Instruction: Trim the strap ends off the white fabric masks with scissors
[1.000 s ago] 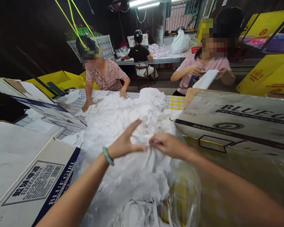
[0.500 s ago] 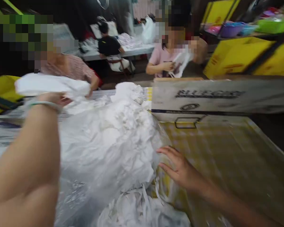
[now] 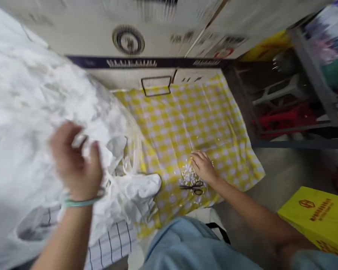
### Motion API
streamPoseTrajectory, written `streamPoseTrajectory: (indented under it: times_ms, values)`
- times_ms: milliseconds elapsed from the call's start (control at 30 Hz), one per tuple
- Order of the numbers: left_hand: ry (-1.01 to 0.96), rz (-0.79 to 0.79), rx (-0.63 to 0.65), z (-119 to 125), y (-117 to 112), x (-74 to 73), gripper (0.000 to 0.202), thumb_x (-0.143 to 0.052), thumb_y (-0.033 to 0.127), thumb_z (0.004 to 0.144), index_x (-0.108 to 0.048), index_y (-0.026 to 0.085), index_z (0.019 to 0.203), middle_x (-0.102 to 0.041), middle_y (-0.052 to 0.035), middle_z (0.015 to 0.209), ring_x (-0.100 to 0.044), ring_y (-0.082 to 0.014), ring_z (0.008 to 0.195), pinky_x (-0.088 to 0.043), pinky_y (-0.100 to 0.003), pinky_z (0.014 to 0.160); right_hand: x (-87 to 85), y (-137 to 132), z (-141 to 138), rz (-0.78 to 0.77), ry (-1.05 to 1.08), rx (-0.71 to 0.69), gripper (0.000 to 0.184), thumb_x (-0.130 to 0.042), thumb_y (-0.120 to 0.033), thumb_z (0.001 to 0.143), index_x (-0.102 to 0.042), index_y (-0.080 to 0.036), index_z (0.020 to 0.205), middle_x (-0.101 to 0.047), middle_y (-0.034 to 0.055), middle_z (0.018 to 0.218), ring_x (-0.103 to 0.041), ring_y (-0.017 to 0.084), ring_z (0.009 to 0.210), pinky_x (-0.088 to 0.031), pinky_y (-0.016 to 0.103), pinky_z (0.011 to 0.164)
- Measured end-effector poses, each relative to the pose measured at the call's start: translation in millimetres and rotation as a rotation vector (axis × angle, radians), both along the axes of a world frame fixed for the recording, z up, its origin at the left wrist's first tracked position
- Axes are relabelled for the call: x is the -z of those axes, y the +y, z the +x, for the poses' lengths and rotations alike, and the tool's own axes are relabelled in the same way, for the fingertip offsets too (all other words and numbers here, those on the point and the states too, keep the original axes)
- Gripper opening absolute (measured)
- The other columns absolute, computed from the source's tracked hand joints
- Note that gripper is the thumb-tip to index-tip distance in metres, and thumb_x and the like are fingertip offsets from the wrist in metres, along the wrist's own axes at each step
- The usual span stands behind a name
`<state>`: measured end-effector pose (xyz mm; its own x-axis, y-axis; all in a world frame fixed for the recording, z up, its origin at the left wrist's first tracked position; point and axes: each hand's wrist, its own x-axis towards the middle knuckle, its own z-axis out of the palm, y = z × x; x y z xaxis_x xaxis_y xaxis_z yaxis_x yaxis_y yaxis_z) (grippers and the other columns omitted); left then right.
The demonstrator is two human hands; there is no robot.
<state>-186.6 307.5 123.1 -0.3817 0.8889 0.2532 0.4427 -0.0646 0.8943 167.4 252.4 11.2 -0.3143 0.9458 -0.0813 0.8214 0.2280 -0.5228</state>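
Observation:
My left hand, smeared by motion, hovers over a large heap of white cloth on the left. Its fingers are curled, with a gap to the thumb and nothing visible between them. My right hand is low over the yellow checked tablecloth, fingers extended at the edge of small white scraps. Nothing shows in its grasp, though the fingertips are partly hidden. Black scissors lie among the scraps, just below that hand. White fabric pieces spill from the heap toward the scissors.
A printed cardboard box wall borders the far side of the cloth. To the right stands a metal rack with a red stool inside it. A yellow box is at the lower right.
The view has swung down and right. My left hand has left the white bundle at the far left and is over the heap. My right hand has moved from beside the heap to the scraps.

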Motion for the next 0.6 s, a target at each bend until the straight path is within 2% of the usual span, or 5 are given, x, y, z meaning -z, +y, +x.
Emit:
streamPoseTrajectory:
  times_ms: [67,133,267,433,600]
  values:
    - [0.288,0.0,0.292,56.2,-66.1,43.9,0.057,-0.055,0.019,0.09,-0.037,0.025,0.144,-0.043,-0.0131,0.146,-0.035,-0.0297,0.142,-0.034,-0.055,0.114,14.7,-43.7,10.5,-0.035,0.026,-0.13,0.029,-0.049,-0.021,0.092,-0.064,-0.018,0.117,-0.065,0.0149,0.118,-0.056,0.03,0.118,-0.043,0.056,0.104]
    - [0.371,-0.081,0.468,104.4,-131.6,86.0,0.052,-0.051,0.016,0.09,-0.042,0.025,0.141,-0.054,-0.0137,0.139,-0.05,-0.0262,0.133,-0.048,-0.045,0.104,32.0,-93.4,15.8,-0.027,0.078,-0.335,0.03,-0.055,-0.021,0.088,-0.066,-0.025,0.115,-0.067,0.0077,0.119,-0.057,0.027,0.119,-0.043,0.052,0.107]
    - [0.624,-0.285,0.755,144.7,-231.7,158.4,0.056,-0.049,0.02,0.09,-0.04,0.02,0.145,-0.053,-0.0159,0.143,-0.046,-0.0292,0.137,-0.046,-0.045,0.105,75.1,-166.8,28.3,0.168,0.118,-0.624,0.033,-0.051,-0.02,0.091,-0.065,-0.037,0.115,-0.069,0.0011,0.122,-0.062,0.021,0.116,-0.05,0.046,0.101]
    - [0.75,-0.364,0.793,133.1,-275.4,207.8,0.059,-0.052,0.035,0.092,-0.039,0.02,0.148,-0.05,-0.0152,0.146,-0.046,-0.0319,0.136,-0.033,-0.047,0.113,106.9,-182.3,43.1,0.169,0.129,-0.75,0.035,-0.052,-0.019,0.091,-0.064,-0.037,0.118,-0.066,-0.0025,0.128,-0.06,0.018,0.12,-0.049,0.042,0.104]
    - [0.927,-0.296,0.794,130.7,-280.3,215.8,0.076,-0.051,0.055,0.089,-0.03,0.017,0.152,-0.043,-0.0144,0.151,-0.04,-0.0324,0.139,-0.023,-0.044,0.118,110.0,-184.1,44.0,0.204,0.132,-0.739,0.038,-0.05,-0.023,0.089,-0.064,-0.037,0.12,-0.062,-0.0006,0.134,-0.052,0.02,0.131,-0.047,0.043,0.107]
